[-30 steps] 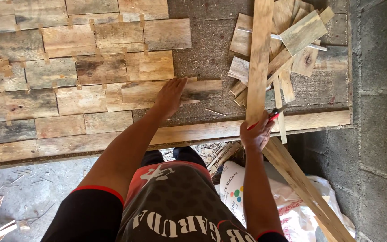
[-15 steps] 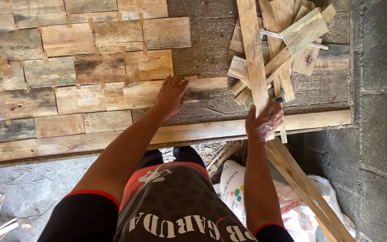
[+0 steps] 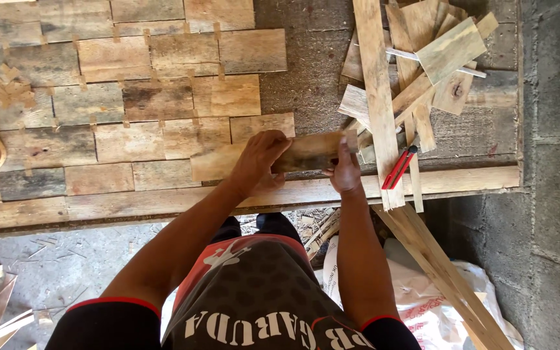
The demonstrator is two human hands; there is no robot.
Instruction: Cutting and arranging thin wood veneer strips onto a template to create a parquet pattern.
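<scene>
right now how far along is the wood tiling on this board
Done: several staggered rows of flat wood pieces cover the left part of the panel. In hand: the left hand and right hand both hold one plank at the end of a lower row. Left: the bare dark strip on the right, with a pile of offcuts lying over it.

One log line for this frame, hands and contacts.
left hand: on weathered rectangular wood plank | right hand: gripping plank's right end | red-handled tool: lying beside, untouched
</scene>
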